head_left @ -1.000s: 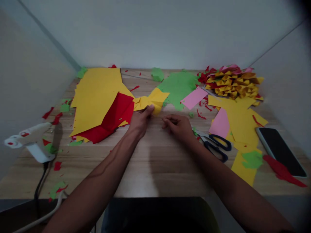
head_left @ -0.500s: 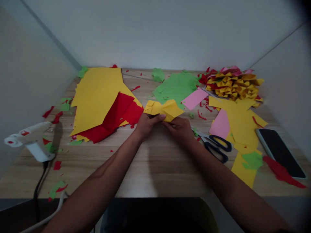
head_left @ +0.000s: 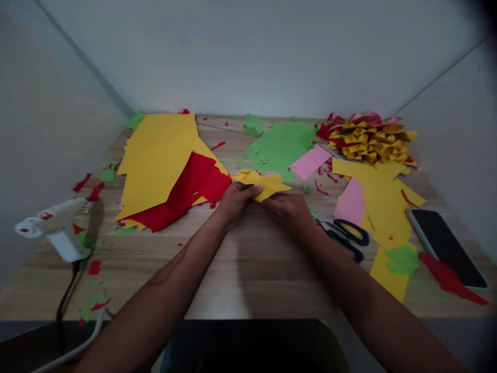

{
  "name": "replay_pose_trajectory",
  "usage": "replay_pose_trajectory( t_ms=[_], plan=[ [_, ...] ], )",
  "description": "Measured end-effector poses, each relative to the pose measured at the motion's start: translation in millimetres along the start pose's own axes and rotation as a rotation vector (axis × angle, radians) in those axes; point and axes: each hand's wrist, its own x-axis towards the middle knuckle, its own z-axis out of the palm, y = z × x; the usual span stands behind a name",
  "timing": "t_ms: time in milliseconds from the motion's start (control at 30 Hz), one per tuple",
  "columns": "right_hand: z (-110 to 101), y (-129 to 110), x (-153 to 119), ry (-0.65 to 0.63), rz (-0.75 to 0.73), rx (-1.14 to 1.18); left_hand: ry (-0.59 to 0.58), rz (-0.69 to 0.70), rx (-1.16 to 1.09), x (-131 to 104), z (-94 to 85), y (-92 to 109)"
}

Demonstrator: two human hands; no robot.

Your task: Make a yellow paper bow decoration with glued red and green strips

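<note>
Nearest you, your right hand lies just left of the scissors, its fingertips gathered under the near edge of the folded yellow paper; you cannot tell whether they pinch it, since the grip is hidden. Farther left of the scissors, your left hand pinches the yellow piece, thumb on top. The piece itself sits left of the scissors and a little beyond them.

With 2 hands working this close, uneven pulling could well skew a crease or tear the paper, and a hard press of your left thumb may flatten a raised fold. Left of the scissors, past your left hand, the red paper comes so near the piece's left end that a sideways move might snag its edge.

The piece's long axis runs left to right across you, its right end slanting slightly nearer. That end narrows to a sharp tip pointing right, toward the area beyond the scissors; the left end faces the red paper. Farthest, past the scissors, is the heap of folded papers.
</note>
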Motion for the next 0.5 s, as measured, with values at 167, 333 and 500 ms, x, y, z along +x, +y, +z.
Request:
replay_pose_trajectory(
  t_ms=[167, 333, 500],
  plan=[
    [-0.1, -5.6, -4.0, -0.069, 0.057, 0.226, 0.101, 0.054, -0.034, 0.7, 0.6, 3.7],
    [-6.9, -1.5, 0.7, 0.332, 0.569, 0.666, 0.118, 0.108, -0.022, 2.0, -7.9, 4.8],
    [-4.9, 7.3, 10.1, 0.340, 0.796, 1.018, -0.065, 0.061, 0.122, -0.8, -14.0, 3.6]
  ],
)
